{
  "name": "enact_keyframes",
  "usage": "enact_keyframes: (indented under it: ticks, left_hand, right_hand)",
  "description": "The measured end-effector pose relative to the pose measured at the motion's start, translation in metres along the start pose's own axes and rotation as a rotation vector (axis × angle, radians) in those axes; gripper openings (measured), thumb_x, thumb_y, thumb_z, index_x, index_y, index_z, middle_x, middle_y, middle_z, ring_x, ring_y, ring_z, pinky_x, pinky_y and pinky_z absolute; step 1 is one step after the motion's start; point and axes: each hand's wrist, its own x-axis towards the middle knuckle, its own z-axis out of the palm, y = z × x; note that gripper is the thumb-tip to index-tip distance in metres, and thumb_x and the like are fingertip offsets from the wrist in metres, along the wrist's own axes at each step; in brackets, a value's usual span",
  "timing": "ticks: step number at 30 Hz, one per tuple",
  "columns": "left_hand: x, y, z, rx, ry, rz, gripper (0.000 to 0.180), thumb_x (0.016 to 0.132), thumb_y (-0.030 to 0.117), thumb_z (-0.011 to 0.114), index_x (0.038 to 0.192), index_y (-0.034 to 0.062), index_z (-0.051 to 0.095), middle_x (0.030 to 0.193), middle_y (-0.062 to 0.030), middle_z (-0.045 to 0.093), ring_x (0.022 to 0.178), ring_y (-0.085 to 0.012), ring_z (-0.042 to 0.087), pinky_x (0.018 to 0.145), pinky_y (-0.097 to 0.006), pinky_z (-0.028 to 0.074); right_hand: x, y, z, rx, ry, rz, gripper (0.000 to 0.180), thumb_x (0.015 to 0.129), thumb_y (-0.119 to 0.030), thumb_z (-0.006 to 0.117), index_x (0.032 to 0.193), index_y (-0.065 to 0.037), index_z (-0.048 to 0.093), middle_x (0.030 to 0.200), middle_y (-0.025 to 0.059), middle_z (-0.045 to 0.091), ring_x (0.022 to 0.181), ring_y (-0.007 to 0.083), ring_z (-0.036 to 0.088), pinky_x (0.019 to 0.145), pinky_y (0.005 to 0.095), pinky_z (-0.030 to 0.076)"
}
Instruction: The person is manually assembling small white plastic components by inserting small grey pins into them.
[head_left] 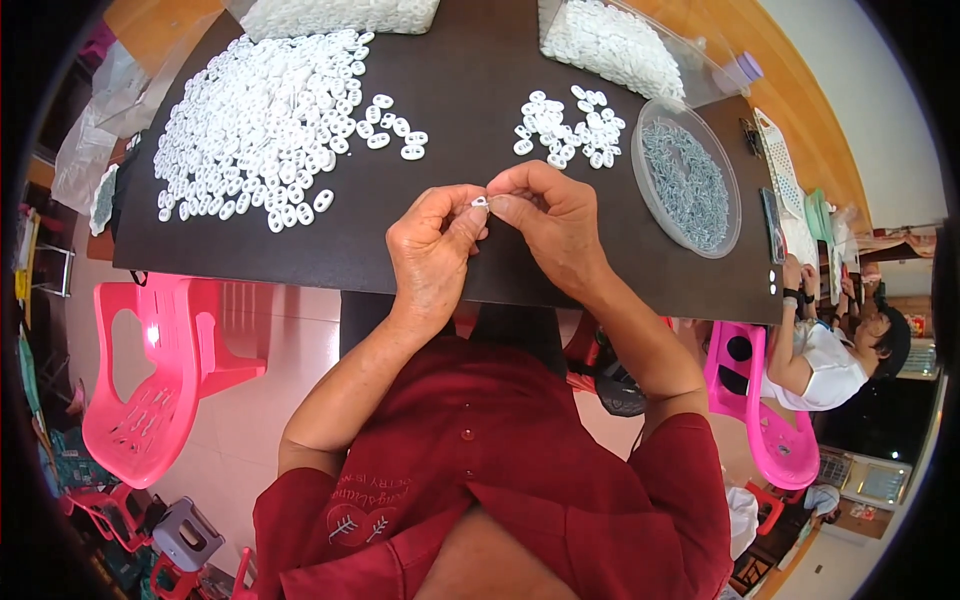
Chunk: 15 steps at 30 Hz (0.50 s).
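Observation:
My left hand (pixel 433 238) is closed in a pinch on a small white plastic piece (pixel 480 202) just above the near edge of the dark table. Against that piece, the thumb and finger of my right hand (pixel 553 220) are pressed together. Whatever my right fingers hold there is hidden or too small to make out. Beyond my left hand spreads a big pile of white oval two-holed plastic pieces (pixel 270 115). A smaller group of white pieces (pixel 570 128) lies past my right hand. To its right stands a round clear tub (pixel 735 215) full of small grey metal parts (pixel 686 185).
Two clear boxes of white pieces stand at the far edge, one holding a heap (pixel 610 45) at the right. A phone (pixel 772 225) lies by the table's right edge. Pink chairs (pixel 150 380) flank me. Another person (pixel 835 360) sits at the right.

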Motion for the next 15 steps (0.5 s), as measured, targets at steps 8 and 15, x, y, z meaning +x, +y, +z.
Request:
enact_keyframes:
  ticks: [8, 15]
  left_hand:
    - [-0.003, -0.002, 0.001, 0.022, 0.037, 0.034, 0.009, 0.083, -0.001, 0.060, 0.092, -0.0028, 0.063, 0.079, -0.0022, 0.057, 0.063, -0.0060, 0.053, 0.052, -0.019, 0.043]
    - [-0.004, 0.000, 0.001, 0.062, 0.038, 0.029, 0.008, 0.083, -0.001, 0.061, 0.090, -0.0024, 0.063, 0.078, -0.0022, 0.057, 0.062, -0.0063, 0.053, 0.052, -0.019, 0.043]
  right_hand:
    - [-0.003, 0.011, 0.008, -0.267, 0.062, -0.181, 0.008, 0.083, 0.002, 0.056, 0.090, 0.000, 0.057, 0.081, 0.0031, 0.059, 0.074, 0.0087, 0.055, 0.068, 0.0225, 0.045]
    - [-0.003, 0.007, 0.012, -0.314, 0.092, -0.239, 0.005, 0.080, -0.007, 0.056, 0.084, -0.004, 0.055, 0.079, 0.0114, 0.055, 0.076, 0.0294, 0.055, 0.068, 0.0380, 0.044]
